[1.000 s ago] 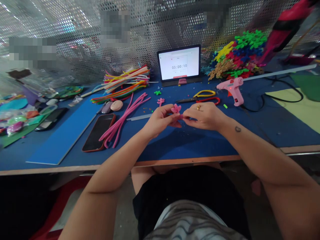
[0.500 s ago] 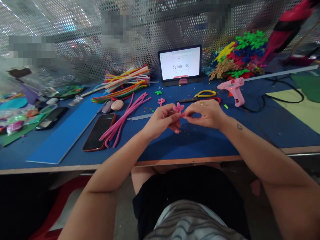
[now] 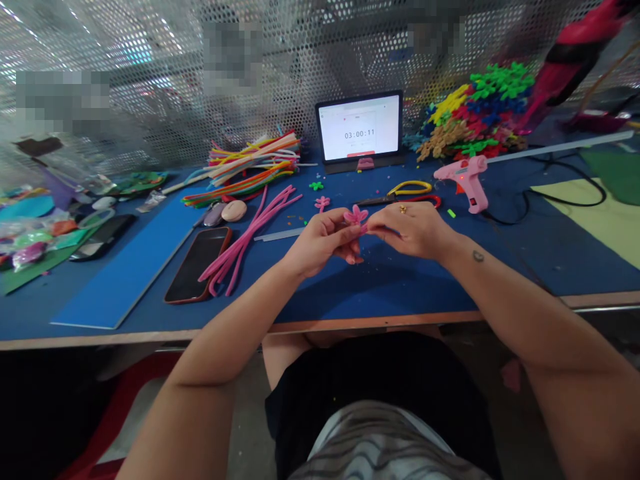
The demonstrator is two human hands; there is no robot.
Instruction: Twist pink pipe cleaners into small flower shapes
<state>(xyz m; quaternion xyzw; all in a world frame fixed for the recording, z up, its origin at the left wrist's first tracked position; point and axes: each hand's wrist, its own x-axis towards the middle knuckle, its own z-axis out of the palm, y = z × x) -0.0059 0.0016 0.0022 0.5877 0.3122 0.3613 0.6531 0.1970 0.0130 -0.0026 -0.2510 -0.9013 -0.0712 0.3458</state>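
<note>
A small pink pipe-cleaner flower (image 3: 355, 215) is held just above the blue table (image 3: 380, 287). My left hand (image 3: 323, 241) pinches it from below with curled fingers. My right hand (image 3: 413, 231), with a ring on one finger, pinches the flower's right side where a short pink end sticks out. Both hands meet at the table's middle, close to the front edge. A loose bundle of pink pipe cleaners (image 3: 250, 239) lies to the left of my left hand.
A phone (image 3: 198, 264) and a blue foam sheet (image 3: 131, 267) lie at the left. Coloured pipe cleaners (image 3: 250, 163), a tablet showing a timer (image 3: 359, 127), scissors (image 3: 400, 193), a pink glue gun (image 3: 463, 179) and a heap of finished flowers (image 3: 475, 110) stand behind.
Both hands have shifted slightly while working the flower, which sits a little higher between the fingertips. The tablet timer has gone from 03:00:10 to 03:00:11.
</note>
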